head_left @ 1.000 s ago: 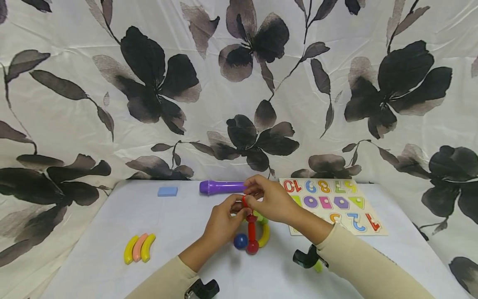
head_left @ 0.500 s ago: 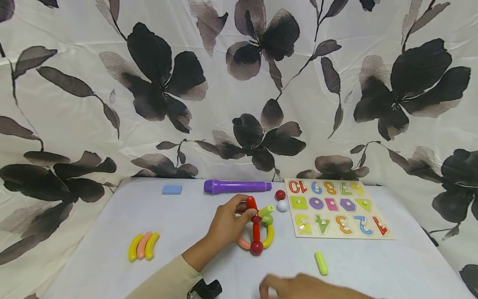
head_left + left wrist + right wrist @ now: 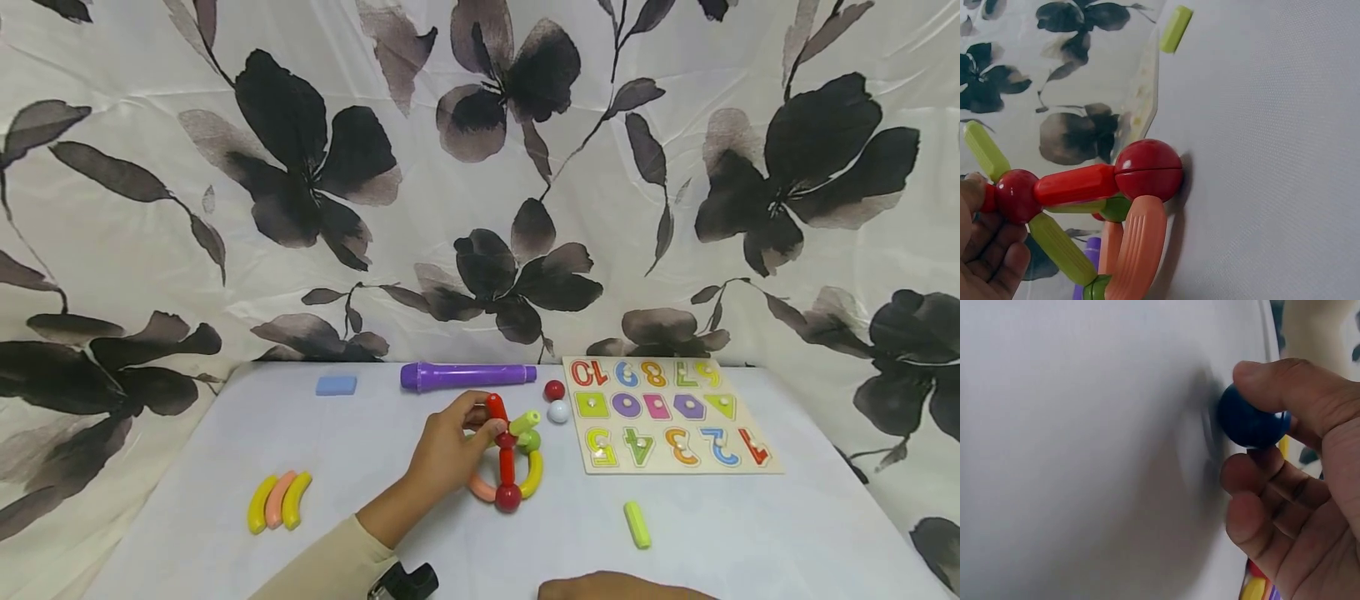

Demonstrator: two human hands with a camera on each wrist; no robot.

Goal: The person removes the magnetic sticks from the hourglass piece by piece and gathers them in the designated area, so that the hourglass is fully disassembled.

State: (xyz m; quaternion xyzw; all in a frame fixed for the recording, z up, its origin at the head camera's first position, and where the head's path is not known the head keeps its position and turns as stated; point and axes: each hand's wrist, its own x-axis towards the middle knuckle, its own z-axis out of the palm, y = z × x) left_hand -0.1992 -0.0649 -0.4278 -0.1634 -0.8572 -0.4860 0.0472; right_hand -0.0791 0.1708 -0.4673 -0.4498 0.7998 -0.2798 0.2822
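Near the table's middle stands a figure of magnetic sticks and balls [image 3: 507,467], with red, yellow, orange and green parts. My left hand [image 3: 442,450] grips its upper red stick [image 3: 495,406], just above the red ball [image 3: 1017,196] where several sticks meet. In the left wrist view, a larger red ball [image 3: 1149,170] sits at the figure's base, joined to curved orange sticks [image 3: 1138,250]. Down at the front edge of the head view, only part of my right hand [image 3: 618,587] shows. The right wrist view has it pinching a blue ball [image 3: 1250,419] between thumb and fingers, close over the white tabletop.
A light green stick [image 3: 637,525] lies right of the figure. Behind are a small red ball [image 3: 554,390], a white ball [image 3: 558,412] and a purple microphone-shaped toy [image 3: 468,377]. A number puzzle board [image 3: 678,417] is at right; curved sticks [image 3: 279,501] and a blue block [image 3: 336,386] lie left.
My right hand has left the top of the figure and moved down to the front edge. The blue ball that lay beside the figure is now in that hand. My left hand keeps its grip.
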